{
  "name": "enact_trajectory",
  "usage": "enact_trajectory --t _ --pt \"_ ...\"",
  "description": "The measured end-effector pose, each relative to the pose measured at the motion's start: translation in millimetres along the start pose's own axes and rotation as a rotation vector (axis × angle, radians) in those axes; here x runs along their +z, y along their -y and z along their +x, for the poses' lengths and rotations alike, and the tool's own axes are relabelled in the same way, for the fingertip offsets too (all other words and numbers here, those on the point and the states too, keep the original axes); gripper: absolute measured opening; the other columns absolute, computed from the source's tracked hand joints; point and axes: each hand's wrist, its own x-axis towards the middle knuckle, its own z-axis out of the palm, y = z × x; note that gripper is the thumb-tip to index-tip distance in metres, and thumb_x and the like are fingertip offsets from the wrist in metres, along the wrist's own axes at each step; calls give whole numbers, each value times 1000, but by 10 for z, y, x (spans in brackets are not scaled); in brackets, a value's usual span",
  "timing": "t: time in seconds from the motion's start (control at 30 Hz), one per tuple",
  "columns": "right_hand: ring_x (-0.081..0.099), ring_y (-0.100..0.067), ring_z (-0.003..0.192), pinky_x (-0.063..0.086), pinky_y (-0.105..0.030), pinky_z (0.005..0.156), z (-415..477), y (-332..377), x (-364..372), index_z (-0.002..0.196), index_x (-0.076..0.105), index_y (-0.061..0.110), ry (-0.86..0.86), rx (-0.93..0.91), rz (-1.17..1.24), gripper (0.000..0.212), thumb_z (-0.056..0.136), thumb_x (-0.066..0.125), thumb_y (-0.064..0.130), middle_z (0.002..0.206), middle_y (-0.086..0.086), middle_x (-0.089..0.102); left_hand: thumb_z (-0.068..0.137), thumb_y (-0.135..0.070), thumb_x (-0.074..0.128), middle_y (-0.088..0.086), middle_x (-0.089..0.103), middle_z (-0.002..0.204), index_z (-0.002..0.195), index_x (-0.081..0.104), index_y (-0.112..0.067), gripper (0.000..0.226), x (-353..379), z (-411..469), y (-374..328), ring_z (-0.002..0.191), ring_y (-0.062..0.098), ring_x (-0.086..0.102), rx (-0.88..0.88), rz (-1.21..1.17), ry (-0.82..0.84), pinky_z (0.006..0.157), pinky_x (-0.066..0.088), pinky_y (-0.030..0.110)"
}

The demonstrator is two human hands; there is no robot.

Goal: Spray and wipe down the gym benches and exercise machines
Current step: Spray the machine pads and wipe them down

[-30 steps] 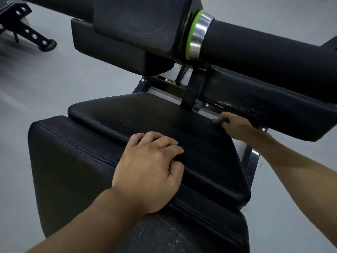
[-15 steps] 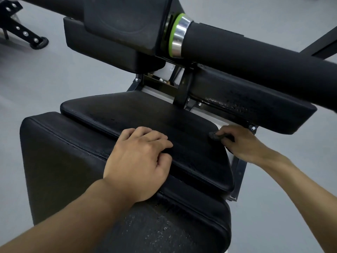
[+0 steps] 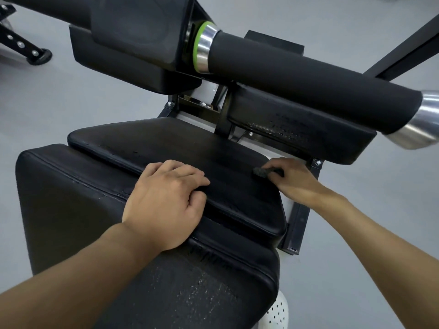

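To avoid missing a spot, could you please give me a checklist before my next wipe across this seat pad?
1. Dark cloth gripped in right hand: ok.
2. Cloth touching seat pad: ok.
3. Left hand off the wiping path: not ok, it rests on the pad's near edge.
4. Pad wet with spray: cannot tell.
5. Spray bottle at hand: cannot tell, none in view.

A grey floor [image 3: 71, 103] is spreading all around, well below the grip. 1 white perforated object [image 3: 278, 312] is standing nearer than the grip, slightly right of it. 1 black bolted strut [image 3: 22, 45] is slanting far up-left of the grip, its foot touching the floor.
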Motion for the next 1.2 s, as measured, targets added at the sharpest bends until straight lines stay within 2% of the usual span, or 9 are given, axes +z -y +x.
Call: enact_trajectory --t 0.1,0.23,0.43,0.57,0.63,0.77,0.93,1.1,1.2 --pt "57 -20 103 44 -31 89 -162 135 4 111 69 24 -18 1 -51 24 95 56 12 108 -1 62 88 -37 26 -16 69 119 109 76 -30 55 -6 -1 1 119 9 54 0 -1 6 106 30 30" --pt "59 -13 90 48 -33 79 -831 317 -108 105 71 30 31 -174 -8 24 93 60 12 97 8 61 88 -37 27 -16 69 119 108 76 -30 54 0 2 6 119 9 54 -3 6 -5 106 28 28" --pt "58 -15 89 50 -39 75 -853 404 -90 108 68 35 -47 -146 -114 24 93 57 19 94 11 58 87 -36 26 -16 70 118 107 77 -30 55 1 -6 2 119 9 55 -7 6 -3 106 29 29" --pt "55 -10 75 49 -38 63 -1230 509 -114 107 63 41 65 -222 -4 27 91 60 18 89 13 50 87 -35 28 -15 70 117 105 77 -29 53 -3 -4 -4 116 9 56 -6 3 -17 104 26 26" --pt "59 -10 80 50 -40 68 -1105 473 -119 104 67 39 59 -220 47 26 91 62 18 91 13 56 88 -35 28 -16 71 116 105 77 -29 52 -7 -6 -1 115 9 56 -4 5 -19 103 25 24" --pt "60 -20 105 48 -40 90 -306 301 19 111 69 34 25 -116 -70 22 94 61 24 109 6 65 88 -35 28 -16 70 117 106 77 -29 53 -12 -13 6 116 8 55 -6 -4 -6 104 28 26" --pt "61 -26 107 47 -33 88 671 61 193 113 70 23 -32 26 -118 22 95 58 19 111 -3 67 88 -34 31 -16 70 116 106 77 -29 49 -16 -18 12 115 8 56 4 -11 -12 103 27 24" --pt "45 -26 134 34 -31 109 1215 -96 329 138 56 22 -36 244 -185 38 103 42 27 147 -4 49 89 -33 33 -16 71 114 105 77 -28 47 -17 -28 15 113 9 59 21 -21 -31 100 29 25" --pt "55 -25 123 40 -28 101 964 82 258 125 67 20 -48 148 -120 32 98 50 17 132 -4 62 88 -33 33 -14 71 115 104 77 -26 47 -21 -13 26 114 9 59 20 -44 -24 100 31 25"
